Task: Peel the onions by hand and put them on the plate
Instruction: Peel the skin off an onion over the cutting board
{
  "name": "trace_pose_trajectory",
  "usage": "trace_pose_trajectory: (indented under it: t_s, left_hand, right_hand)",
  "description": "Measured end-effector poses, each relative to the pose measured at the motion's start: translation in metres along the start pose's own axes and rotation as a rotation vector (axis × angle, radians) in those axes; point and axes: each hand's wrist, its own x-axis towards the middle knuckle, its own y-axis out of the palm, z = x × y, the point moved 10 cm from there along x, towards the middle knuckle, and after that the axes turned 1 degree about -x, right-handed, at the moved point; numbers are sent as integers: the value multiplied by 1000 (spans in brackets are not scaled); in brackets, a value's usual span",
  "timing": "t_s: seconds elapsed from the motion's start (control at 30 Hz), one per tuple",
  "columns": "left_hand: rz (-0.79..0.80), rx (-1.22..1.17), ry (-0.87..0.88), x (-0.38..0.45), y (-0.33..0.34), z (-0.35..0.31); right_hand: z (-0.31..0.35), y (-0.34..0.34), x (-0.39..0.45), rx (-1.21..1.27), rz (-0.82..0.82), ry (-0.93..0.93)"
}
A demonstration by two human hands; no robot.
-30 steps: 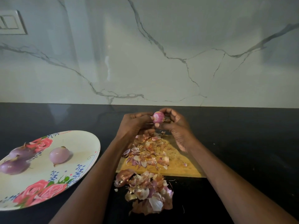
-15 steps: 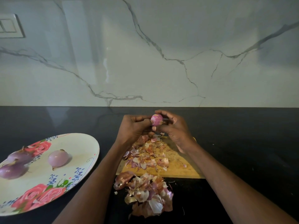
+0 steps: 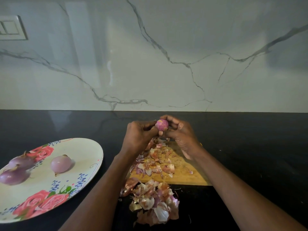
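A small pink onion (image 3: 161, 125) with patches of papery skin is held up between both hands, above the far end of the wooden cutting board (image 3: 185, 176). My left hand (image 3: 139, 136) pinches it from the left with thumb and fingertips. My right hand (image 3: 180, 133) curls round it from the right and behind. A flowered white plate (image 3: 86, 157) lies at the left with three peeled purple onions: one in the middle (image 3: 60, 164) and two at the left edge (image 3: 20, 161) (image 3: 14, 176).
Loose onion skins cover the board (image 3: 154, 161), and a bigger heap (image 3: 152, 203) lies on the black counter (image 3: 258, 147) just in front of it. A marble wall rises behind the counter, with a switch plate (image 3: 11, 28) at the upper left.
The onion has been turned a little between the fingers, and both hands stay together above the board. The view has shifted slightly; the plate and skins lie as before.
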Motion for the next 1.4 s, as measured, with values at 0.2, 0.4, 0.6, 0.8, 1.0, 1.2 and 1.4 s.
trace_pose_trajectory:
  t_s: [0.2,0.4,0.6,0.8,1.0,1.2,1.4]
  left_hand:
    - [-19,29,28,-1,0,-3]
    - [-58,65,45,-2,-2,-5]
    - [-90,98,45,-2,-3,-4]
    - [-108,121,44,-2,-5,-6]
    - [-134,81,8,-1,-6,-4]
    - [-224,12,-46,0,-18,3]
    - [-271,-25,-73,2,-23,14]
  right_hand:
    - [-1,-2,0,9,-11,14]
    - [-4,-2,-1,38,-19,31]
    - [-5,-1,-1,87,-2,60]
    - [-10,0,-1,152,8,98]
    - [-13,0,-2,202,25,149]
    - [-10,-4,-1,182,24,167]
    - [-15,-6,1,169,-1,177]
